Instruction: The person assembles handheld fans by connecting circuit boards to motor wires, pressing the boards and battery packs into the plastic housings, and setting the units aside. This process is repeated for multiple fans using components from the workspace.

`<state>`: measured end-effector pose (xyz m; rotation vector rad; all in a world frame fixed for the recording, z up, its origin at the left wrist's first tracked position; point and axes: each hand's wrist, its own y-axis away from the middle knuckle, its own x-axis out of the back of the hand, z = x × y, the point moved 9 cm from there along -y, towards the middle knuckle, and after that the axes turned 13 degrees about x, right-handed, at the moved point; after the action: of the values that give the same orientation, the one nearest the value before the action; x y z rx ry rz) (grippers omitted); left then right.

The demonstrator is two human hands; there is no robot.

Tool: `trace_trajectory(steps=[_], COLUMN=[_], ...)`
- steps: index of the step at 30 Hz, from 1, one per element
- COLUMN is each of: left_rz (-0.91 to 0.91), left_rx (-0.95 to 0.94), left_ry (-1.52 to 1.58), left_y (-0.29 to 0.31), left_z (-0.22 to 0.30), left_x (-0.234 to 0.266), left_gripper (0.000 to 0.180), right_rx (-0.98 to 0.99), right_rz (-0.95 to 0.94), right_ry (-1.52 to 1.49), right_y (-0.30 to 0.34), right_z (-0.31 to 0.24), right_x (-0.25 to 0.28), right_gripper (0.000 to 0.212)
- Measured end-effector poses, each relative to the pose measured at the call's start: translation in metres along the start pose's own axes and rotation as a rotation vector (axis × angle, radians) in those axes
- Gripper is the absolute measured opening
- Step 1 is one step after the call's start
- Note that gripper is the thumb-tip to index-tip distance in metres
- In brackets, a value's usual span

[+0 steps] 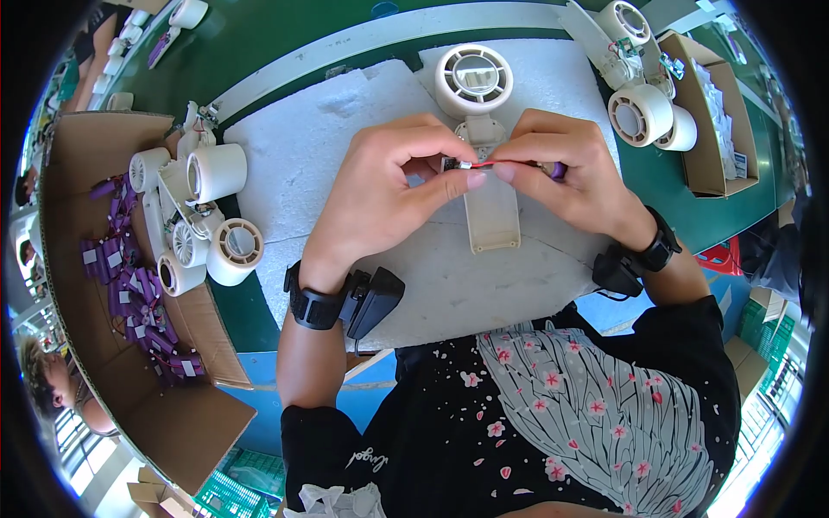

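Note:
My left hand (380,190) pinches a small dark part with a white plug (465,164) at its end. Red wire (484,163) runs from the plug to the fingertips of my right hand (570,168), which are closed on it. A purple battery (559,171) shows partly within the right hand; its remainder is hidden by the fingers. Below both hands lies a cream handheld fan body (494,226), its round ringed head (473,79) pointing away from me. The hands cover part of the fan's middle.
A white foam mat (345,112) covers the green table (259,52). On the left, a cardboard box (78,311) holds several purple batteries (129,285), with cream fan bodies (216,173) beside it. More fans (641,115) and a carton of small packets (708,112) are at right.

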<state>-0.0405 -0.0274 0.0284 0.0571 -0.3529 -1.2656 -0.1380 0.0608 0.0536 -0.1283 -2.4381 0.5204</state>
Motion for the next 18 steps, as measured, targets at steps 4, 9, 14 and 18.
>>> trace_trajectory(steps=[4, 9, 14, 18], left_rz=[-0.003, -0.106, -0.126, -0.111], left_rx=[0.024, 0.135, 0.17, 0.174], left_ry=[0.065, 0.266, 0.272, 0.279], left_y=[-0.001, 0.0, -0.002, -0.003], left_z=[-0.005, -0.012, -0.014, -0.015], left_x=[0.0, -0.001, 0.002, 0.004], left_gripper=[0.018, 0.024, 0.027, 0.029], right_rx=[-0.017, -0.03, 0.033, 0.012], right_rz=[0.043, 0.062, -0.04, -0.055], right_ry=[-0.029, -0.105, -0.077, -0.059], right_y=[0.001, 0.002, -0.001, -0.001], right_z=[0.001, 0.008, 0.0, -0.001], right_x=[-0.003, -0.003, -0.007, -0.011], right_gripper=[0.009, 0.011, 0.011, 0.009])
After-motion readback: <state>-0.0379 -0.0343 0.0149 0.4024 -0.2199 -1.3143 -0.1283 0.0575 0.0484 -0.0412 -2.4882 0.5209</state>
